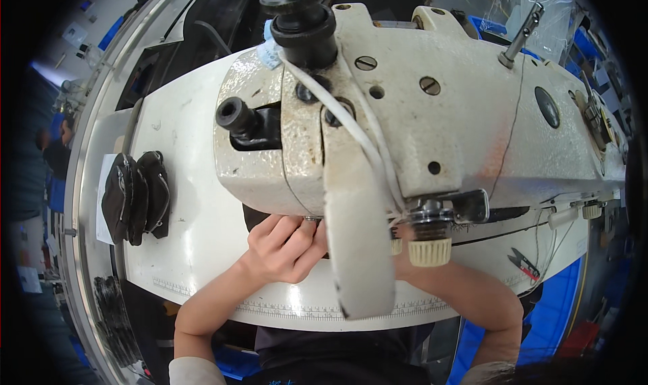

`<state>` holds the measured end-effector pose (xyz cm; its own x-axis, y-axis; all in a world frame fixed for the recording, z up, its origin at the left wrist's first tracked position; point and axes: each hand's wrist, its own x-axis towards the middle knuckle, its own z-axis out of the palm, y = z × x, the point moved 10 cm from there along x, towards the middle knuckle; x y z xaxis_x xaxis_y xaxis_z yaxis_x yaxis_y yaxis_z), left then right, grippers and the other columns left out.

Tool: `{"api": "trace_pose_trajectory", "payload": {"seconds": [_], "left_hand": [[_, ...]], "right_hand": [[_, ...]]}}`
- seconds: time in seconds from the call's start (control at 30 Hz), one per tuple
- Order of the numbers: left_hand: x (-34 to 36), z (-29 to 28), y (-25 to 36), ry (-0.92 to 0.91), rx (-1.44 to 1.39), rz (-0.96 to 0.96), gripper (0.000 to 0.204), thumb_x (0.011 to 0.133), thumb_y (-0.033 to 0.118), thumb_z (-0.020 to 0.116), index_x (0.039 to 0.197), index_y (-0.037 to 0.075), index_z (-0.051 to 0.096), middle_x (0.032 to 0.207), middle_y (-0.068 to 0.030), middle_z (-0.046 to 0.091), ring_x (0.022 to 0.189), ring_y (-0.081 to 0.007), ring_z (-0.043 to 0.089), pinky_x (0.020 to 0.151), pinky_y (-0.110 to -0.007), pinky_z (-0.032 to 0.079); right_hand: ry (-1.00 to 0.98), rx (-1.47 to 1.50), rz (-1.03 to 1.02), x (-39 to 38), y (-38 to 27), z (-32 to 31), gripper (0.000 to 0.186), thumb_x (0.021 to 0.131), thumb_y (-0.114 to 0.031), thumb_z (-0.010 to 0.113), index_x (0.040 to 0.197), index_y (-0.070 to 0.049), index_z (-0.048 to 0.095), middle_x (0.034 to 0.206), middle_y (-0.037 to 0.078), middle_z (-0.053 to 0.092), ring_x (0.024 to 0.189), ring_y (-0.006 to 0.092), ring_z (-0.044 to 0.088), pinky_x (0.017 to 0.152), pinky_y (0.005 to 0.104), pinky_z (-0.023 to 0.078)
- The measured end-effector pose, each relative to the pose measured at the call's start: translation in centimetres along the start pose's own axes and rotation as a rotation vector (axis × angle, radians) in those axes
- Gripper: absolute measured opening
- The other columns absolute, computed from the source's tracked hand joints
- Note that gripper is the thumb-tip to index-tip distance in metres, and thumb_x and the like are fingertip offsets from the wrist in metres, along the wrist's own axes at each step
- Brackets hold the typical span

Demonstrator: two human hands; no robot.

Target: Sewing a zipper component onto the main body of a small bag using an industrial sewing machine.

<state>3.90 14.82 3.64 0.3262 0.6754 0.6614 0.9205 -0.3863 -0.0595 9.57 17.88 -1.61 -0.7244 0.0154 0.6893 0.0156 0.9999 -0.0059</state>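
Observation:
A white sewing machine [405,115] covers much of the middle of the view. Below the left end of its head, my left hand [287,249] is closed, knuckles up and fingertips out of sight under the machine. A piece of black fabric [252,216] shows beside those fingers; what they grip is hidden. Behind the hanging white plate [361,250] and a cream ribbed knob [430,253], only the wrist side of my right hand [408,267] shows. Its fingers are hidden.
Several black zippered pouches [137,196] stand at the left of the white table [196,250]. Black-and-red thread snips [523,263] lie at the right, near loose threads. A printed ruler strip [304,311] runs along the near edge. A blue bin [557,311] sits below right.

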Motion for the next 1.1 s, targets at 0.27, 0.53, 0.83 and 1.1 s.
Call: {"api": "trace_pose_trajectory", "payload": {"seconds": [0.27,0.53,0.83,1.1], "left_hand": [[1.2,-0.7,1.0,0.019,0.096,0.075,0.017,0.058,0.006,0.061,0.075,0.003,0.065,0.074,-0.0053,0.053,0.065,-0.0171,0.054,0.053,-0.025,0.045],[0.0,-0.6,1.8,0.007,-0.008,0.213,0.012,0.063,0.001,0.065,0.075,0.002,0.065,0.074,-0.0038,0.053,0.064,-0.0152,0.052,0.059,-0.025,0.045],[-1.6,1.5,0.7,-0.241,-0.184,0.111,0.018,0.063,0.005,0.066,0.080,0.004,0.068,0.075,0.0026,0.050,0.066,-0.0076,0.048,0.061,-0.021,0.039],[-1.2,1.0,1.3,-0.159,-0.113,0.173,0.013,0.061,0.007,0.066,0.073,0.006,0.066,0.076,0.0040,0.051,0.067,-0.0068,0.049,0.062,-0.023,0.039]], "right_hand": [[-0.067,-0.020,-0.079,0.2,-0.3,-0.2,0.033,0.056,-0.010,0.060,0.084,0.005,0.063,0.074,0.006,0.054,0.046,0.0150,0.047,0.051,0.0317,0.044],[-0.085,0.178,-0.024,0.7,0.5,-1.9,0.028,0.064,-0.008,0.059,0.090,0.003,0.061,0.065,0.002,0.054,0.052,0.0143,0.052,0.046,0.0255,0.042],[-0.430,0.179,-0.132,-0.8,-2.8,1.7,0.016,0.070,-0.007,0.056,0.084,0.002,0.056,0.068,0.002,0.053,0.060,0.0144,0.053,0.047,0.0261,0.042],[-0.416,0.024,-0.173,0.1,-3.0,0.5,0.016,0.066,-0.010,0.056,0.080,-0.001,0.054,0.076,0.003,0.055,0.072,0.0175,0.058,0.058,0.0308,0.049]]}}
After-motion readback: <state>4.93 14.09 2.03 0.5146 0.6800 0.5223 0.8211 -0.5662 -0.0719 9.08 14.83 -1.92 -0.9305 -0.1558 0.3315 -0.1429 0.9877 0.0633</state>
